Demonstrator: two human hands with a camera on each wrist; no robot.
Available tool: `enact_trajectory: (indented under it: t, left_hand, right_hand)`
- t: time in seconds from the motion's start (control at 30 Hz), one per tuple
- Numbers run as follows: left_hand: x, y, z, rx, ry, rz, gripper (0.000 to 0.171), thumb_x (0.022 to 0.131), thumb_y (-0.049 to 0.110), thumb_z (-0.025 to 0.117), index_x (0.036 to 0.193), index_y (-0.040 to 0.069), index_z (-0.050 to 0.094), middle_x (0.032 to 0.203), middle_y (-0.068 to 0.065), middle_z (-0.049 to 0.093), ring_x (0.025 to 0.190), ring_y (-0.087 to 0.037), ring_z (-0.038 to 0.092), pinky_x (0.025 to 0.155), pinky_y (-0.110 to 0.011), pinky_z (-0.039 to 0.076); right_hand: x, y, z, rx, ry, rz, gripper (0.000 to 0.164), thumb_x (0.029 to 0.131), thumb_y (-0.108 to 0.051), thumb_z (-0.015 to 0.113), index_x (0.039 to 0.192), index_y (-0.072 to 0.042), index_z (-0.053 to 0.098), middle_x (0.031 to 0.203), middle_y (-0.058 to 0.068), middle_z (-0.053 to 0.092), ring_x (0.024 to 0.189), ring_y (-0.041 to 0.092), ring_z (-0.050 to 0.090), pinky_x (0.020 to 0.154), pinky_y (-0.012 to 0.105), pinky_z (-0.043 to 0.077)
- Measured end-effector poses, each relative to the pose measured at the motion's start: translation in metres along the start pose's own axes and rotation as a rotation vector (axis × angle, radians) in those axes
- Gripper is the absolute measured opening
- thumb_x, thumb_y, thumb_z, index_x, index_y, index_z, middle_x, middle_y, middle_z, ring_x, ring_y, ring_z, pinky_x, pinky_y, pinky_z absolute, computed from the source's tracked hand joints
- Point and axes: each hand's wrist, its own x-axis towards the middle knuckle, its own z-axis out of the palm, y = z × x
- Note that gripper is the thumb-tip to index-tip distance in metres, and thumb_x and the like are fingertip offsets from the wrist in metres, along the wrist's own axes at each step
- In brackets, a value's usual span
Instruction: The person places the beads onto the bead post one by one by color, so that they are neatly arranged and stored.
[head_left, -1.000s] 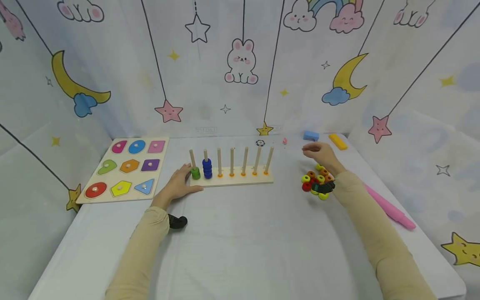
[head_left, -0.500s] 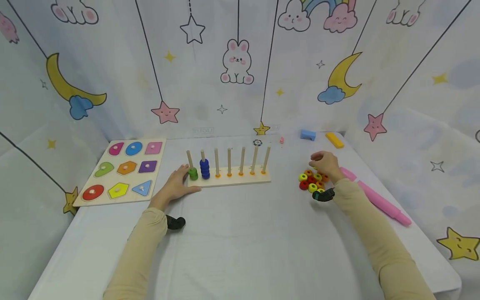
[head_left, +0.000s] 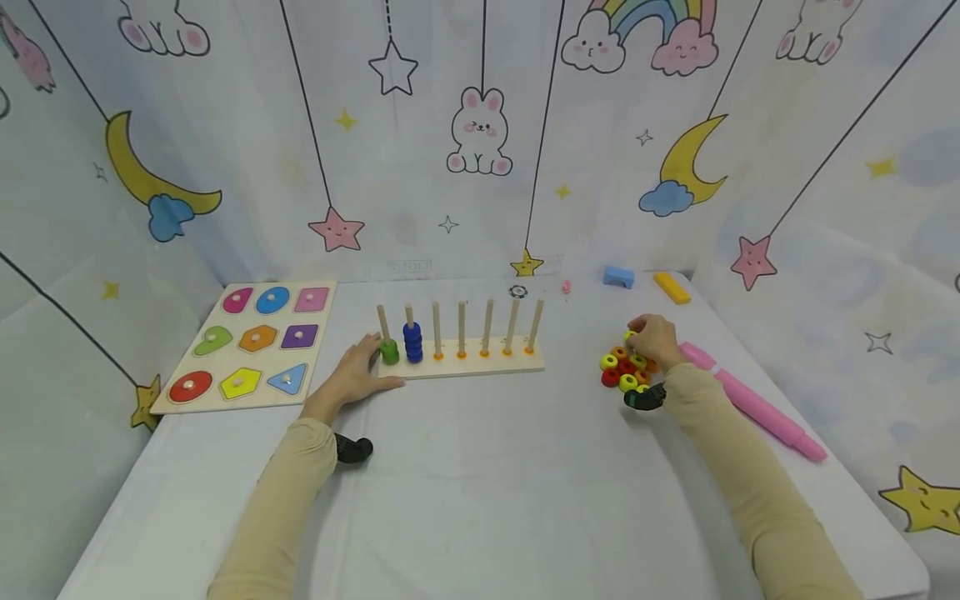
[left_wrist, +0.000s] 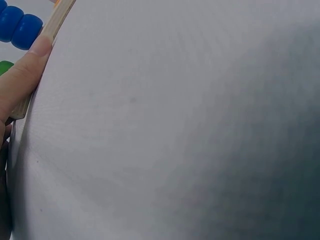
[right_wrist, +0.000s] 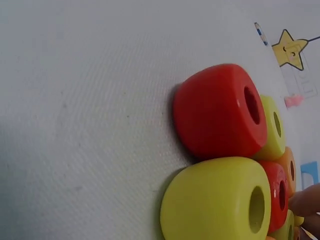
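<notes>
A wooden peg board (head_left: pixel 487 363) stands upright on the table, its pegs in a row. Green beads (head_left: pixel 388 352) sit on the leftmost peg, and dark blue beads (head_left: pixel 413 342) are stacked on the second. My left hand (head_left: pixel 352 379) grips the board's left end, thumb along its front edge; the left wrist view shows the thumb (left_wrist: pixel 30 65) there. To the right lies a cluster of red, yellow and orange beads (head_left: pixel 627 367). At its far side my right hand (head_left: pixel 656 340) pinches a yellow bead (head_left: pixel 630 335). In the right wrist view its fingertips (right_wrist: pixel 306 201) are partly hidden.
A shape puzzle board (head_left: pixel 247 350) lies at the left. Behind the right hand are a blue block (head_left: pixel 618 277) and a yellow block (head_left: pixel 671 287). A pink stick-like toy (head_left: pixel 757 407) lies beside the right forearm. A small pink piece (head_left: pixel 566 287) is near the back wall.
My right hand has come down from above and behind the bead cluster to its far edge and taken hold of a yellow bead. The left hand stays at the peg board.
</notes>
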Motion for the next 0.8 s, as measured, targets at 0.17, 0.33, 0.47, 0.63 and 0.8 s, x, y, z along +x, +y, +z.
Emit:
enact_trajectory:
  t: [0.17, 0.33, 0.47, 0.63, 0.8]
  left_hand:
    - [0.0, 0.001, 0.0, 0.006, -0.002, 0.001, 0.102, 0.076, 0.051, 0.074, 0.148, 0.0, 0.023, 0.155, -0.02, 0.014, 0.142, -0.038, 0.004, 0.114, -0.053, 0.004]
    - [-0.001, 0.002, -0.001, 0.011, 0.0, 0.004, 0.102, 0.077, 0.05, 0.074, 0.148, -0.001, 0.022, 0.155, -0.021, 0.014, 0.142, -0.037, 0.004, 0.115, -0.052, 0.003]
    - [0.0, 0.002, 0.001, 0.009, -0.002, 0.004, 0.101, 0.077, 0.05, 0.074, 0.148, 0.0, 0.023, 0.155, -0.02, 0.014, 0.142, -0.037, 0.004, 0.115, -0.052, 0.003]
    - [0.001, 0.002, 0.002, 0.016, -0.004, -0.003, 0.102, 0.076, 0.051, 0.074, 0.148, 0.0, 0.023, 0.155, -0.02, 0.014, 0.142, -0.037, 0.004, 0.115, -0.052, 0.004]
    - [-0.001, 0.004, -0.001, 0.015, 0.0, -0.005, 0.101, 0.077, 0.048, 0.074, 0.148, -0.001, 0.023, 0.155, -0.02, 0.014, 0.142, -0.037, 0.004, 0.115, -0.052, 0.004]
  right_hand:
    - [0.001, 0.001, 0.001, 0.007, 0.008, 0.005, 0.038, 0.086, -0.004, 0.06, 0.121, 0.01, 0.054, 0.117, 0.029, 0.054, 0.1, 0.037, 0.05, 0.084, 0.043, 0.05]
    - [0.004, -0.003, -0.001, 0.041, 0.041, -0.039, 0.034, 0.089, -0.006, 0.058, 0.12, 0.007, 0.054, 0.117, 0.026, 0.055, 0.1, 0.036, 0.051, 0.087, 0.045, 0.049]
    - [0.01, -0.014, -0.003, 0.066, 0.087, -0.134, 0.032, 0.091, -0.011, 0.059, 0.118, 0.005, 0.057, 0.116, 0.024, 0.057, 0.104, 0.036, 0.052, 0.089, 0.048, 0.047]
    - [0.017, -0.049, -0.003, 0.121, 0.08, -0.198, 0.035, 0.092, -0.018, 0.061, 0.121, 0.001, 0.059, 0.119, 0.021, 0.058, 0.108, 0.035, 0.055, 0.087, 0.048, 0.05]
    - [0.024, -0.1, 0.003, 0.162, 0.097, -0.286, 0.035, 0.091, -0.019, 0.062, 0.121, -0.002, 0.059, 0.118, 0.017, 0.06, 0.107, 0.03, 0.057, 0.085, 0.045, 0.05]
